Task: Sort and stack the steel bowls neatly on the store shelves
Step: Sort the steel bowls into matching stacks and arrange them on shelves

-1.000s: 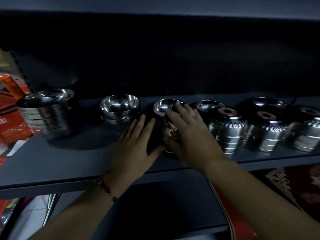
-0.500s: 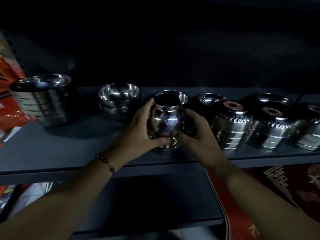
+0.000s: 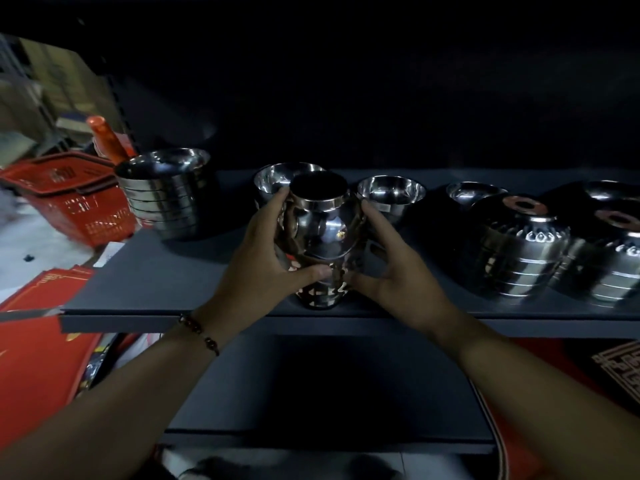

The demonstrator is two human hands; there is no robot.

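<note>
With several stacks already lining the shelf (image 3: 166, 271), the person is gripping a tall stack of bowls (image 3: 320, 237) at its front edge, left hand (image 3: 263, 254) and right hand (image 3: 388, 268) curled round its sides, sorting seemingly midway.

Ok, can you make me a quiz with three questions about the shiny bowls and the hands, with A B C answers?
1. Where is the tallest stack of upright bowls?
A. left end of the shelf
B. right end
C. lower shelf

2. What colour is the shopping basket?
A. blue
B. red
C. green

3. What are the hands doing with the steel vessel?
A. resting flat on the shelf
B. only one touches it
C. both hold it

Answers: 1 A, it stands at the left end of the shelf. 2 B, its plastic mesh is red. 3 C, the left hand and right hand curl round its sides.
</note>
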